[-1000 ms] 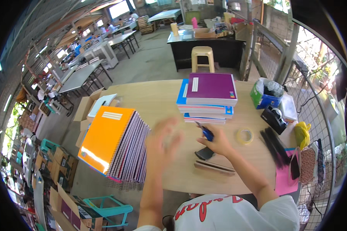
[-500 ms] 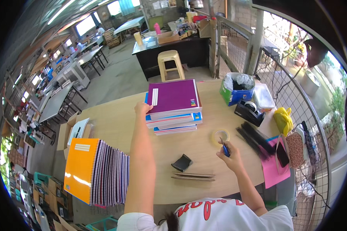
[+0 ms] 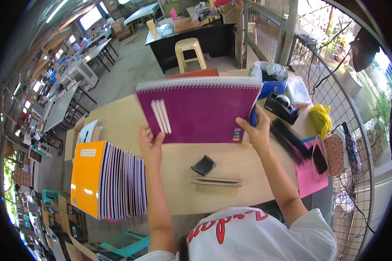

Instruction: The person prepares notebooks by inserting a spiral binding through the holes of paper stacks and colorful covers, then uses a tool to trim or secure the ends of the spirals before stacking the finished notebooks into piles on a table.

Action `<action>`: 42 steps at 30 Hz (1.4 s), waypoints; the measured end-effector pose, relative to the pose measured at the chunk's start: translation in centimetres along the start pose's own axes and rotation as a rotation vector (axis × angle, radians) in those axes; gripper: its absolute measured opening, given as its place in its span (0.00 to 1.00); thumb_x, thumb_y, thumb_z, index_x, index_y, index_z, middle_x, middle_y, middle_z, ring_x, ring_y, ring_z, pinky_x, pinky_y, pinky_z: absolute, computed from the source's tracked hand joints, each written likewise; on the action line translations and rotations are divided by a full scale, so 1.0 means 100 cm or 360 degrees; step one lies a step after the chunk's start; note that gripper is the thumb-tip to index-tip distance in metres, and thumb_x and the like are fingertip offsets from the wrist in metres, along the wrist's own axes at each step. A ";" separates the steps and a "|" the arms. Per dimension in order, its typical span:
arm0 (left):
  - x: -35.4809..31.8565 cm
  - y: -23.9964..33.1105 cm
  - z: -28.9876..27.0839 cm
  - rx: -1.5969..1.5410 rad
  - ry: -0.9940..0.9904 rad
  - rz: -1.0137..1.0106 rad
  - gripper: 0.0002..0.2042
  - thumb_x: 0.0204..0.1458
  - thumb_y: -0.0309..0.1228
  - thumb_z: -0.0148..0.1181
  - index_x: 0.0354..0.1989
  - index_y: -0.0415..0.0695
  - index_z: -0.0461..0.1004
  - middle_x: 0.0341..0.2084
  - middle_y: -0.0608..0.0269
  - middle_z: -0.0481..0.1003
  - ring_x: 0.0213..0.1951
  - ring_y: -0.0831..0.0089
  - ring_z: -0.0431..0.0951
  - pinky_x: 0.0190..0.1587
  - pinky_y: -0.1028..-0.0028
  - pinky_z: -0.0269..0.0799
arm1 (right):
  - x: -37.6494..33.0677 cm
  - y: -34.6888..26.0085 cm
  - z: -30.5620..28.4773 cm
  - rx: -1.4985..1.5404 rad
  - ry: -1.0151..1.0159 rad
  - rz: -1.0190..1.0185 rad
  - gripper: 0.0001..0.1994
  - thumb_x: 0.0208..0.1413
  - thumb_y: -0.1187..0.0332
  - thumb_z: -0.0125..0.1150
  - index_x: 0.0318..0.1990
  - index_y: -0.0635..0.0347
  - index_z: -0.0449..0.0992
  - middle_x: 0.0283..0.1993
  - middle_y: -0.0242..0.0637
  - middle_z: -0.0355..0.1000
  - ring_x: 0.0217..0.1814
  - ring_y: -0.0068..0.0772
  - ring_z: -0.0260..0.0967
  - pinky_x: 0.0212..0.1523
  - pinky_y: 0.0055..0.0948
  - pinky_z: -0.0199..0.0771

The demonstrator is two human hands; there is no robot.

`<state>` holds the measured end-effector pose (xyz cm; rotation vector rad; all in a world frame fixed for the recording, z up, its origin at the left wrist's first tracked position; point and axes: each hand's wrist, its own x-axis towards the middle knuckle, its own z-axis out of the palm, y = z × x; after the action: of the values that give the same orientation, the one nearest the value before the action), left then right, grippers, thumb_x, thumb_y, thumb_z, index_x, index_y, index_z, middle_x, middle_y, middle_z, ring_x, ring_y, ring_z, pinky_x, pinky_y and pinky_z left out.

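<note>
A purple spiral notebook is raised off the table and tilted, its coil edge away from me and its cover facing me. My left hand pinches its lower left corner, thumb on the cover. My right hand grips its right edge with the thumb on the cover, and also keeps hold of a small blue-handled tool, mostly hidden by the notebook. Behind the raised notebook the top of a reddish-orange notebook shows. The rest of what lies there is hidden.
A leaning row of orange-covered spiral notebooks stands at the left. Near the front lie a curved black piece and thin brown strips. To the right are black wire strands, a tape dispenser, a yellow bag and a phone.
The purple notebook has come up off the stack and tilted toward me. My right hand has moved from beside the tape roll to its right edge; my left hand shifted to its near corner.
</note>
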<state>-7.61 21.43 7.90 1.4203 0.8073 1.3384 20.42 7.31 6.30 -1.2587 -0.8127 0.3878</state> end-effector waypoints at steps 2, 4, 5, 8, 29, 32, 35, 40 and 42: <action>-0.033 -0.024 -0.042 0.0024 -0.0015 -0.0104 0.16 0.52 0.11 0.57 0.48 0.37 0.73 0.43 0.62 0.79 0.45 0.76 0.77 0.49 0.75 0.70 | -0.041 0.004 0.016 -0.0175 -0.0129 -0.0032 0.22 0.48 0.68 0.77 0.46 0.67 0.72 0.21 0.29 0.62 0.23 0.20 0.60 0.25 0.25 0.63; -0.061 -0.057 -0.086 0.0027 -0.0040 -0.0199 0.18 0.52 0.12 0.58 0.51 0.38 0.73 0.44 0.63 0.79 0.46 0.76 0.77 0.50 0.76 0.70 | -0.084 -0.007 0.034 -0.0478 -0.0267 -0.0215 0.17 0.50 0.67 0.75 0.39 0.64 0.71 0.20 0.36 0.65 0.22 0.28 0.62 0.25 0.30 0.65; -0.071 -0.076 -0.108 0.0011 -0.0090 -0.0270 0.19 0.52 0.13 0.59 0.53 0.39 0.73 0.44 0.64 0.79 0.45 0.77 0.77 0.50 0.76 0.70 | -0.101 -0.012 0.044 -0.0451 -0.0346 -0.0113 0.16 0.51 0.68 0.75 0.39 0.64 0.71 0.22 0.41 0.66 0.23 0.34 0.63 0.26 0.32 0.66; -0.093 -0.123 -0.151 -0.0060 -0.0124 -0.0412 0.19 0.52 0.15 0.61 0.54 0.41 0.73 0.43 0.68 0.78 0.44 0.79 0.76 0.48 0.77 0.69 | -0.132 -0.011 0.064 -0.0480 -0.0470 0.0028 0.16 0.50 0.68 0.74 0.37 0.63 0.70 0.25 0.47 0.67 0.24 0.45 0.65 0.28 0.36 0.67; -0.136 -0.198 -0.153 0.0078 -0.0211 -0.0470 0.07 0.55 0.22 0.63 0.41 0.45 0.74 0.25 0.78 0.71 0.25 0.86 0.65 0.28 0.81 0.59 | -0.180 0.033 0.048 -0.0745 -0.0357 -0.0170 0.18 0.50 0.67 0.74 0.37 0.63 0.68 0.23 0.50 0.66 0.24 0.45 0.65 0.28 0.39 0.67; -0.174 -0.215 -0.125 0.0314 -0.0340 -0.0656 0.09 0.56 0.23 0.62 0.45 0.45 0.73 0.28 0.75 0.72 0.29 0.83 0.68 0.34 0.79 0.64 | -0.191 0.045 -0.020 -0.0852 -0.0326 0.0055 0.17 0.50 0.68 0.73 0.41 0.61 0.70 0.30 0.51 0.71 0.29 0.55 0.71 0.33 0.43 0.71; -0.208 -0.228 -0.090 0.0231 -0.0514 -0.0763 0.15 0.57 0.22 0.60 0.53 0.44 0.69 0.36 0.69 0.73 0.39 0.80 0.71 0.43 0.77 0.68 | -0.219 0.085 -0.070 -0.0815 -0.0308 0.0358 0.20 0.49 0.71 0.74 0.47 0.62 0.71 0.36 0.47 0.74 0.37 0.43 0.74 0.39 0.38 0.74; -0.231 -0.266 -0.087 -0.0226 -0.0534 -0.0604 0.33 0.55 0.18 0.56 0.70 0.42 0.51 0.57 0.58 0.70 0.58 0.67 0.70 0.61 0.70 0.66 | -0.219 0.133 -0.062 -0.0185 -0.0372 0.0527 0.31 0.47 0.74 0.76 0.58 0.63 0.67 0.52 0.36 0.71 0.58 0.27 0.66 0.53 0.30 0.73; -0.229 -0.254 -0.099 0.0197 -0.0664 -0.1094 0.38 0.54 0.23 0.60 0.72 0.40 0.46 0.66 0.48 0.61 0.68 0.59 0.60 0.68 0.62 0.58 | -0.206 0.141 -0.061 -0.0134 -0.0343 0.0304 0.30 0.47 0.72 0.77 0.57 0.61 0.68 0.44 0.33 0.73 0.48 0.24 0.70 0.44 0.27 0.75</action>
<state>-17.23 9.61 -24.30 1.2805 0.9802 0.4582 13.41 -6.44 -14.23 -1.3945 -0.9009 0.6575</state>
